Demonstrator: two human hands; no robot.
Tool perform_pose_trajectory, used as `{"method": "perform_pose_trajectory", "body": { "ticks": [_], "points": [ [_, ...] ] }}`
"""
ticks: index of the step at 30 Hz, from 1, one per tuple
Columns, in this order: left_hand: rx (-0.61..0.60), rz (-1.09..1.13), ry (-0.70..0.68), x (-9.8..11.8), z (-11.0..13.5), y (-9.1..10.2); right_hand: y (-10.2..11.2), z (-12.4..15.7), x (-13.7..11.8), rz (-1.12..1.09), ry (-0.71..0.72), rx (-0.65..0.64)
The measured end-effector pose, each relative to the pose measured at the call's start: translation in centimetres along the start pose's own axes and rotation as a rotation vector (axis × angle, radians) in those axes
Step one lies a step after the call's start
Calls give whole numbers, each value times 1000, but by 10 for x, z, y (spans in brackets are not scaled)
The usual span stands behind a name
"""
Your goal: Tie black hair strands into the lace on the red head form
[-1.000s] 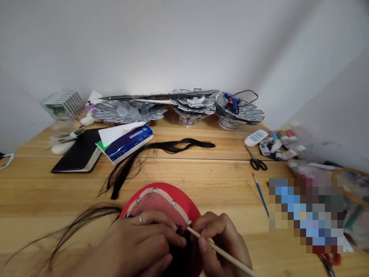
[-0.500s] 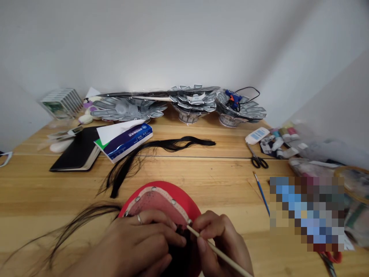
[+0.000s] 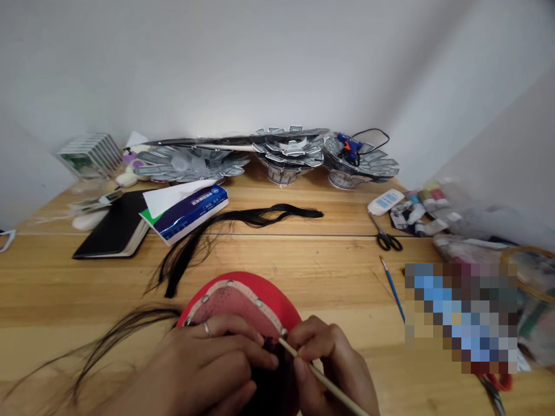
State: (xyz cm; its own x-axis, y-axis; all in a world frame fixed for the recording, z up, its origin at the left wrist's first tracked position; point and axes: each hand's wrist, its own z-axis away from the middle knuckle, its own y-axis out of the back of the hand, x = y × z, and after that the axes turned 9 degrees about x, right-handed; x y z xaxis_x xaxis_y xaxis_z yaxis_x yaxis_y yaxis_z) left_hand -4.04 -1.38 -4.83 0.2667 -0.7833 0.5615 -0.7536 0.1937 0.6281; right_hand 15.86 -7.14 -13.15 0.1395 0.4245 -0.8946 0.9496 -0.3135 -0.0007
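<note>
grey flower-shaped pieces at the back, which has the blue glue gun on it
The rightmost piece: the glue gun rests on it; the left piece and middle piece have none.

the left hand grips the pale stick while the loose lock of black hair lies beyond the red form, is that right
Not quite: the right hand grips the pale stick, as the head view shows. The loose lock of black hair does lie beyond the red form.

The bottom edge crops the pale stick point(image 3: 325, 379) and red form point(image 3: 277, 294); left fingers point(image 3: 240, 352) cover some pink mesh point(image 3: 225, 307); part of the worktop point(image 3: 347, 277) is pixelated
</note>
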Motion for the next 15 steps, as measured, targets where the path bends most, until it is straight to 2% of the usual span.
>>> {"method": "perform_pose_trajectory", "body": {
  "ticks": [6,10,15],
  "points": [
    [-48,11,10,-1,4,1,1,1,-2,11,-10,-18],
    [19,7,29,0,2,-2,1,1,-1,5,-19,-21],
    [-7,-39,2,0,0,-5,1,-1,-1,26,15,-35]
  ]
}}
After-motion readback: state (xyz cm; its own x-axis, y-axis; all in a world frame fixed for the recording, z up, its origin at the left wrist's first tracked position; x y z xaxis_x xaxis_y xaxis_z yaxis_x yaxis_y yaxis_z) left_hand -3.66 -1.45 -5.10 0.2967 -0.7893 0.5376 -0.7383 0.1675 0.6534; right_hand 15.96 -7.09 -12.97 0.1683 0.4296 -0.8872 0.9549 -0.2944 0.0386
